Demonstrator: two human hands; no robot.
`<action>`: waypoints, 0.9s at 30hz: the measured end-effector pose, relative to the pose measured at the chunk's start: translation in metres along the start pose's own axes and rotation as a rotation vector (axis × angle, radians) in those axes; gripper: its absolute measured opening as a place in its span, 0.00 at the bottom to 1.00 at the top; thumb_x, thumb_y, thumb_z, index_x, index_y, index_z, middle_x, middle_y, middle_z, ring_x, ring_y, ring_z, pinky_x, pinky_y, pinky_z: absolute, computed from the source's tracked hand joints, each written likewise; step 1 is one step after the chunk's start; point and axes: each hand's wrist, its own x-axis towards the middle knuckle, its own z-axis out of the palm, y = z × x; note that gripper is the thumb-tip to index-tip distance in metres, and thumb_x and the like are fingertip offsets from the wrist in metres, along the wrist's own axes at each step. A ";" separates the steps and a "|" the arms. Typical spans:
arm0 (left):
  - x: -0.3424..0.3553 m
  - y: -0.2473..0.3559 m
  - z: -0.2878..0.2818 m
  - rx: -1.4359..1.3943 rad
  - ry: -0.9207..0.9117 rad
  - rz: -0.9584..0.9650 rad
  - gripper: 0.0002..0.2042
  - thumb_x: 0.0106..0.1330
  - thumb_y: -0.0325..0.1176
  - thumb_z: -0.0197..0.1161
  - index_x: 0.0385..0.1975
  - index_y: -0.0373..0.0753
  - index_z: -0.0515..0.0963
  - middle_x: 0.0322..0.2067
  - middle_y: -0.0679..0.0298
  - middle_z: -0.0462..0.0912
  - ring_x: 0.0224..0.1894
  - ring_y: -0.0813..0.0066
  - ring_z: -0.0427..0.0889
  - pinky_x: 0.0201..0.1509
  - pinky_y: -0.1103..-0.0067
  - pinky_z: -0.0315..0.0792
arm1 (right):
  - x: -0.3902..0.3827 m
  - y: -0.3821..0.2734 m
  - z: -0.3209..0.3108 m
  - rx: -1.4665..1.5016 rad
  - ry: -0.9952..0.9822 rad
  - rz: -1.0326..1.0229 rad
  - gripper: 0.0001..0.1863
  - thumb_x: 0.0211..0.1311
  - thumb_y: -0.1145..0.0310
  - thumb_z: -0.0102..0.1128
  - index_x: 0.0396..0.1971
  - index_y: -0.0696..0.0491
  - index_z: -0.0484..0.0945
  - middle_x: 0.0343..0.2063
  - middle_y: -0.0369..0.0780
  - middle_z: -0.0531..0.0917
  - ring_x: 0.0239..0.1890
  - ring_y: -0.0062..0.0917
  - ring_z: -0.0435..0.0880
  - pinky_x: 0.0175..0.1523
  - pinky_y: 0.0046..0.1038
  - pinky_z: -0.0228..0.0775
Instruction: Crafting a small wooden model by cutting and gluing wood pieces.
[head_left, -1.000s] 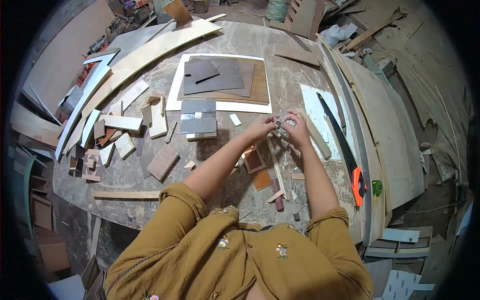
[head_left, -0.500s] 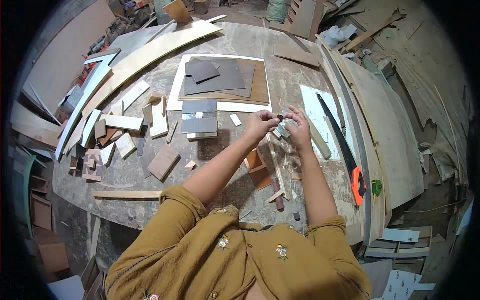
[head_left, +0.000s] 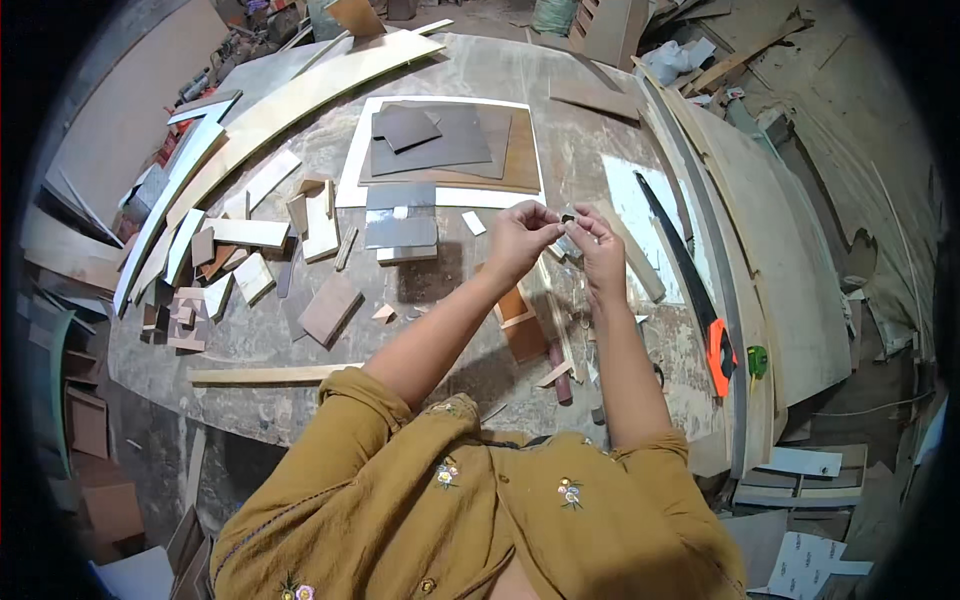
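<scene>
A small dark piece [head_left: 568,217], too small to name, sits between my fingertips above the workbench [head_left: 450,290]. My left hand [head_left: 528,240] is closed in a pinch at its left side, thumb and forefinger together. From the other side, my right hand [head_left: 602,252] pinches at the same piece. Beneath my hands lie thin wooden strips and clear, shiny scraps, partly hidden by my right forearm. A brown wooden block [head_left: 524,338] lies between my forearms. To the left of my hands stands a small stack with a grey, glossy top [head_left: 400,232].
Dark and brown sheets [head_left: 440,150] lie on a white board at the back. Wood offcuts [head_left: 250,232] crowd the left side, beside a long curved plank [head_left: 300,115]. On the right rest a handsaw with an orange handle [head_left: 718,358] and a green tape measure [head_left: 757,361].
Both hands have drawn closer together around the small dark piece and sit slightly higher in view. My right fingers, more spread before, now bend in towards it.
</scene>
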 end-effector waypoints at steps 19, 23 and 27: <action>-0.042 0.012 -0.028 -0.220 0.005 -0.053 0.14 0.58 0.23 0.66 0.42 0.32 0.71 0.28 0.61 0.82 0.30 0.77 0.82 0.38 0.81 0.77 | -0.035 -0.002 0.019 -0.268 -0.045 -0.153 0.08 0.51 0.74 0.64 0.31 0.60 0.83 0.39 0.41 0.79 0.46 0.27 0.77 0.54 0.27 0.67; -0.049 0.009 -0.024 -0.245 0.010 -0.114 0.15 0.57 0.24 0.67 0.42 0.33 0.71 0.28 0.61 0.83 0.29 0.78 0.82 0.37 0.82 0.77 | -0.034 0.015 0.010 -0.193 -0.055 -0.090 0.09 0.51 0.72 0.64 0.32 0.60 0.83 0.40 0.39 0.79 0.46 0.24 0.76 0.56 0.26 0.65; -0.058 0.005 -0.030 -0.151 0.049 -0.124 0.16 0.56 0.25 0.68 0.43 0.33 0.72 0.28 0.61 0.83 0.30 0.79 0.82 0.37 0.83 0.77 | -0.042 0.009 0.013 -0.198 -0.093 -0.042 0.08 0.51 0.72 0.65 0.30 0.61 0.83 0.37 0.38 0.80 0.40 0.23 0.78 0.51 0.24 0.67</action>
